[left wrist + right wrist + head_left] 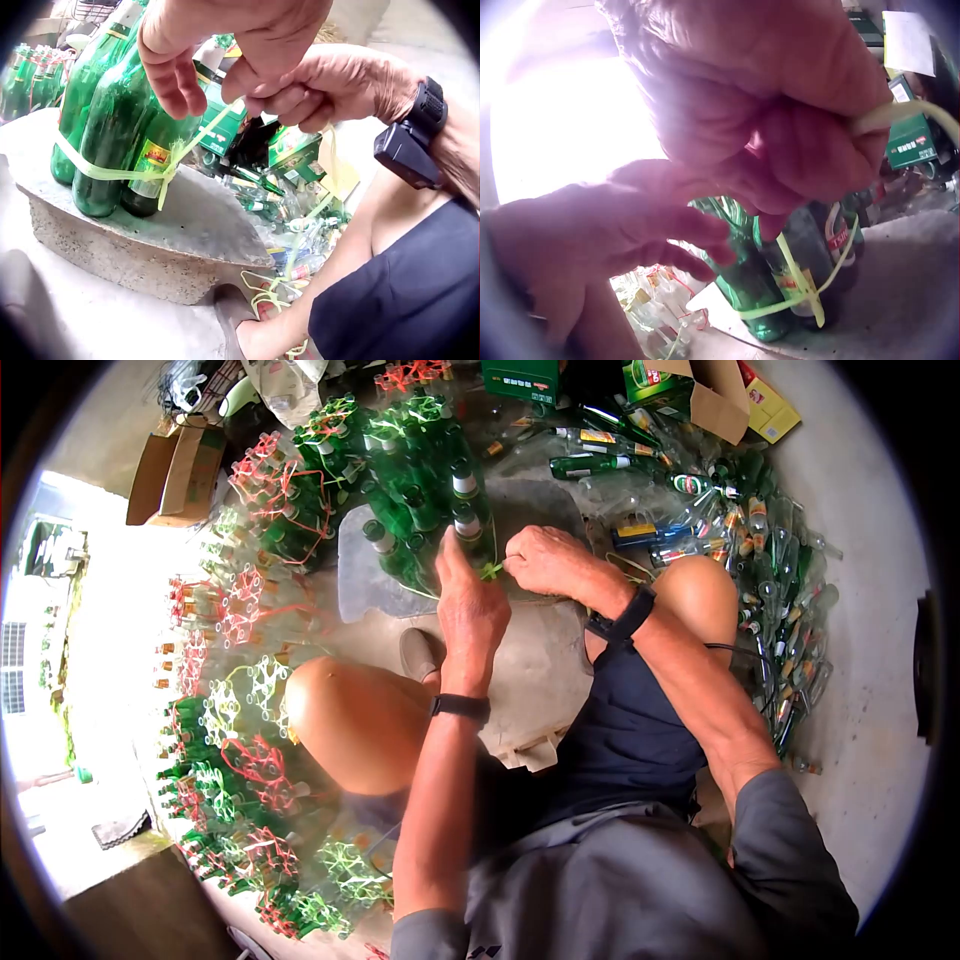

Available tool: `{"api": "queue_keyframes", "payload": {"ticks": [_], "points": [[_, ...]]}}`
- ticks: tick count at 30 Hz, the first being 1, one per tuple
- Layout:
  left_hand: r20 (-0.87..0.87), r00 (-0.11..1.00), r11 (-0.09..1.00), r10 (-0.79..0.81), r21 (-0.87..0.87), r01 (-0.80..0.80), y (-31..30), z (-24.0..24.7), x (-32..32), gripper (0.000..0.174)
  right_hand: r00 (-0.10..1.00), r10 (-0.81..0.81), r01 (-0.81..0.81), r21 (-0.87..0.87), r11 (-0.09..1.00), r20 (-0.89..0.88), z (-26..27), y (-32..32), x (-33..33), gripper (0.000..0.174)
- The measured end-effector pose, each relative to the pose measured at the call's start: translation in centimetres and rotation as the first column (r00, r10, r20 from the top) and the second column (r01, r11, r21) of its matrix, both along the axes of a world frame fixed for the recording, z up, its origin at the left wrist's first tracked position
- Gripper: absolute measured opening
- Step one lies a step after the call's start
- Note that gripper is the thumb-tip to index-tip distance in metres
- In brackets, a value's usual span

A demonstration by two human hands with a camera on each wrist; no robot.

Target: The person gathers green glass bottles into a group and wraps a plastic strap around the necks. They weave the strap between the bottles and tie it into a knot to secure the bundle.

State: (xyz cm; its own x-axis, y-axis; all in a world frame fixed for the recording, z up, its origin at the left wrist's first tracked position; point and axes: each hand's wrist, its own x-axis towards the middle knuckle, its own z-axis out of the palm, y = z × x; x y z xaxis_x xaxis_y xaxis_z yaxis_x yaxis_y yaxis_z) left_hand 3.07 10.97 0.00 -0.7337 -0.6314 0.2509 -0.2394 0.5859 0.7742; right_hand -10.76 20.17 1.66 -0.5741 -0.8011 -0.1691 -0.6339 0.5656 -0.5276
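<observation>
The flat yellow-green plastic strap (206, 131) slants up from green glass bottles (112, 131) to the right hand (555, 562), which pinches it; the left hand (470, 605), nearer the bottles, has fingers extended

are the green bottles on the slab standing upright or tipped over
Upright: in the left wrist view the green bottles stand on their bases on the slab, necks up, with the yellow-green strap across their lower sides.

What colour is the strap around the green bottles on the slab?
Light yellow-green; the strap shows best in the left wrist view.
</observation>
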Motion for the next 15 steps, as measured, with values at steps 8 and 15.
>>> {"api": "queue_keyframes", "payload": {"ticks": [8,15], "points": [[-0.1,0.995,0.998,-0.012,0.06,0.018,-1.1,-1.1,-2.3,0.079,0.97,0.199,-0.204,-0.019,0.979,-0.139,5.5,-1.9,-1.0,0.015],[-0.136,0.978,0.978,0.158,0.156,-0.136,-0.6,-2.2,-4.4,0.062,0.828,0.401,-0.452,-0.044,0.891,-0.391,7.9,-4.0,-2.1,0.013]]}}
